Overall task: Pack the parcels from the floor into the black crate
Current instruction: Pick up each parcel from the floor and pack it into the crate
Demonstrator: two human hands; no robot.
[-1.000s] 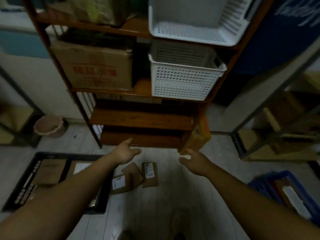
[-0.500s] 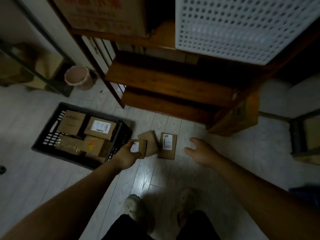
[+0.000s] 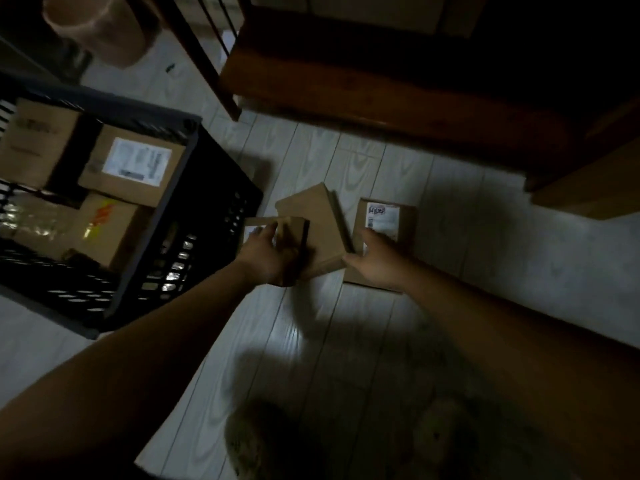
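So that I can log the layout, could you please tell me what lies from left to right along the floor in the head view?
black crate → small parcel gripped by the left hand → plain brown parcel → labelled parcel beneath the right hand

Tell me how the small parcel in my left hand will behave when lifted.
The small parcel is a square-edged cardboard box, so probably stiff, not floppy. The left hand grips it alone, so it is likely light. Its flat faces make rolling unlikely.
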